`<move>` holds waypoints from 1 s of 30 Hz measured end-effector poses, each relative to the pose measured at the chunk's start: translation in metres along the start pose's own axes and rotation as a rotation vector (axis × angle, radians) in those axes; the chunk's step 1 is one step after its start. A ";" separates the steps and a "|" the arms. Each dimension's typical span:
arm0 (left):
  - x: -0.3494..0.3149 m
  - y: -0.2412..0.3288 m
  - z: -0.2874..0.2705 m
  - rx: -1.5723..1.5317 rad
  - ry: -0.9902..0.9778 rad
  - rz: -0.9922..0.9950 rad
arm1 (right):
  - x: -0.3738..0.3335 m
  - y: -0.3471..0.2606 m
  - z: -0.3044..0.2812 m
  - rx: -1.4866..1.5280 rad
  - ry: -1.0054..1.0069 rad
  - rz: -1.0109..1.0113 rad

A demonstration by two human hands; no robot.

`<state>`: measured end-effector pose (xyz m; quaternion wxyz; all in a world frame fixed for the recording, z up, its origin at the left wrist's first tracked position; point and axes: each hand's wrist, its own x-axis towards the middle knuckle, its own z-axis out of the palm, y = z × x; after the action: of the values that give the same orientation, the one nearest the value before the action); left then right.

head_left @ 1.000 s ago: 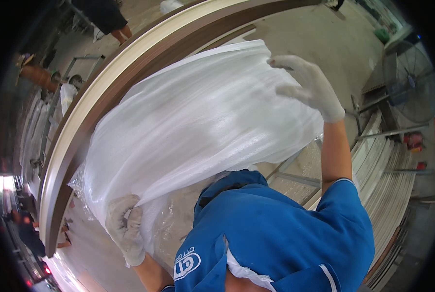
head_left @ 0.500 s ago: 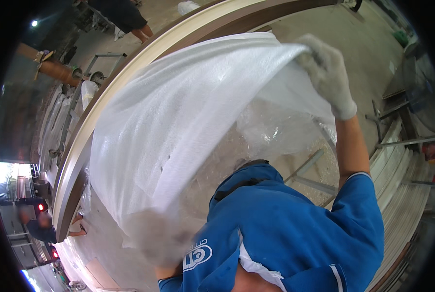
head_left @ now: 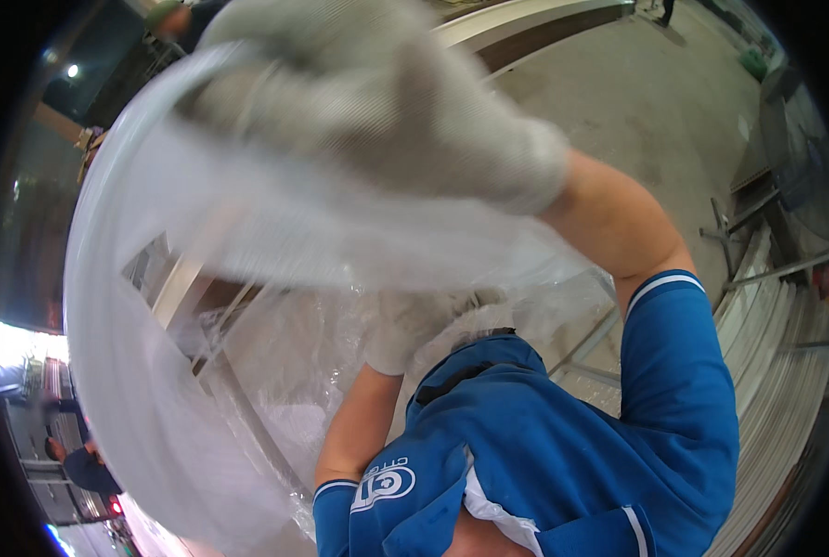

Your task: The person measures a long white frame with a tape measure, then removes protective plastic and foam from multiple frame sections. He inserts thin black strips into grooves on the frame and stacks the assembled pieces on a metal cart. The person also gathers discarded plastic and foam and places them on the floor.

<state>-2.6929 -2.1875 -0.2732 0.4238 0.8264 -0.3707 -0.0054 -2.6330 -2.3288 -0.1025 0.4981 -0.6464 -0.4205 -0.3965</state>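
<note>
A white translucent foam sheet (head_left: pixel 164 446) billows in a wide curve across the left and middle, hanging in the air. My right hand (head_left: pixel 368 102), in a grey-white knit glove, is large and blurred at the top, its fingers closed on the sheet's upper edge. My left hand (head_left: pixel 410 325), gloved too, is low in the middle in front of my body. Its fingers point right and look curled, partly veiled by the sheet and clear film; what they hold cannot be made out. Behind the sheet lies a curved cream-and-brown frame piece (head_left: pixel 544 28), mostly hidden.
Crumpled clear plastic film (head_left: pixel 331 371) hangs below the sheet. Metal stand bars (head_left: pixel 586 348) show beside my body. Long pale strips (head_left: pixel 767 343) are stacked at right, near a metal rack (head_left: pixel 777 271). Another person (head_left: pixel 90 469) is at far left, another (head_left: pixel 187 23) at upper left.
My right hand has swung left and closer, pulling the sheet's edge across the view. My left hand has moved up and right. The sheet now hides much of the curved frame piece.
</note>
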 end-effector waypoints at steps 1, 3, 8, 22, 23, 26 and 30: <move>0.006 -0.004 -0.002 -0.146 0.026 -0.046 | -0.003 -0.003 0.010 -0.071 -0.145 -0.031; 0.014 -0.006 -0.006 -0.545 0.272 -0.218 | -0.011 -0.002 0.004 -0.063 -0.362 -0.096; 0.039 0.013 -0.029 -0.808 0.389 -0.041 | -0.071 0.005 -0.104 -0.013 -0.523 0.083; 0.103 -0.058 0.098 -0.280 0.074 -0.114 | -0.074 0.023 -0.144 -0.586 -0.009 0.521; 0.105 -0.056 0.114 -0.381 0.113 -0.117 | -0.063 0.022 -0.138 -0.586 -0.014 0.495; 0.106 -0.050 0.125 -0.769 0.074 -0.293 | -0.030 0.022 -0.134 -0.611 -0.022 0.251; 0.082 -0.048 0.071 -0.735 -0.135 -0.603 | 0.019 0.028 -0.157 -0.697 0.170 -0.181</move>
<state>-2.6273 -2.2699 -0.3282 0.6422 0.6905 -0.1147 -0.3126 -2.6153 -2.4837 -0.0638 0.2442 -0.7022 -0.2726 -0.6107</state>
